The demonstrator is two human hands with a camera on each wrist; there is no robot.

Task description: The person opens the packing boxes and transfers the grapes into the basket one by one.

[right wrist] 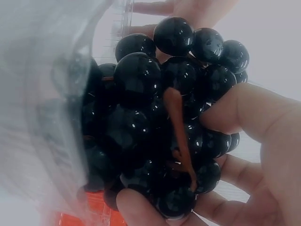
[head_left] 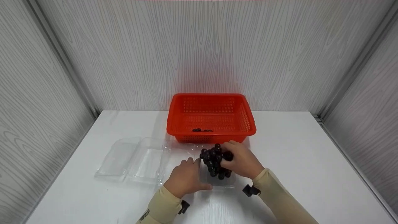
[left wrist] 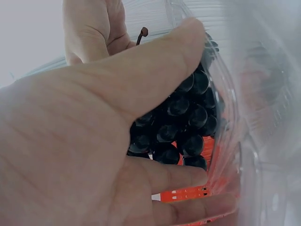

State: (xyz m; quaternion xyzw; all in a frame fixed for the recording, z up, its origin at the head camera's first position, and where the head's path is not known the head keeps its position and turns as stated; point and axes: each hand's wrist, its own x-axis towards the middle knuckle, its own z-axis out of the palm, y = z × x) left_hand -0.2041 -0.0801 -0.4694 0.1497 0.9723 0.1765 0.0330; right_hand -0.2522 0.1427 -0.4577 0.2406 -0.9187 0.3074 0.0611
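A bunch of dark, shiny grapes (head_left: pixel 211 158) sits over the right part of a clear plastic container (head_left: pixel 220 186) at the front middle of the table. My right hand (head_left: pixel 245 160) grips the bunch from the right, thumb and fingers around the berries. A brown stem (right wrist: pixel 178 132) stands out among them in the right wrist view. My left hand (head_left: pixel 185 178) is on the left of the bunch, thumb and fingers extended and spread at the container's edge. In the left wrist view the thumb (left wrist: pixel 155 66) overlaps the grapes, with the clear plastic wall right beside the fingertips.
A red perforated basket (head_left: pixel 211 137) stands behind the container, close to the back wall, with some dark grapes (head_left: pixel 199 130) showing just inside its front rim. Another clear plastic container (head_left: pixel 130 160), spread flat, lies to the left on the white table (head_left: pixel 289 149). Wood-grain panels enclose the table.
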